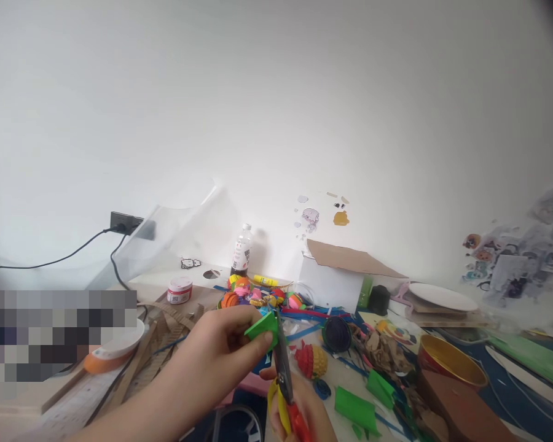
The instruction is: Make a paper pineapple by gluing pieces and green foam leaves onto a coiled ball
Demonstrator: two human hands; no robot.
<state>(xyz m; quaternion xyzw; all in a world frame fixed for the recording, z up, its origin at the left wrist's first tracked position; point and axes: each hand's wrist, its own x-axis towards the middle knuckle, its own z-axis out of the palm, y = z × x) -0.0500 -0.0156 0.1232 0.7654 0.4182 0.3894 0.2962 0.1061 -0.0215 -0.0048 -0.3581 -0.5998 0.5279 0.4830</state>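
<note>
My left hand (233, 347) pinches a small folded piece of green paper (265, 328) between thumb and fingers. In my right hand (311, 402) is a pair of scissors (283, 374) with a yellow and red handle, its blades pointing up. The blades stand close against the right edge of the green paper; whether they are cutting into it I cannot tell. Just right of the scissors lies a red and yellow ridged ball (311, 361). More green paper (356, 410) rests on the table to the right, with small scraps below it.
Colourful crafted pieces (242, 288) are heaped behind my hands, near a bottle (241, 252) and a white box (329, 285) with a cardboard flap. A round tub (179, 290) stands at the left. On the right are a gold-lined bowl (451, 361), crumpled brown paper (387, 350) and a brown block (456, 408).
</note>
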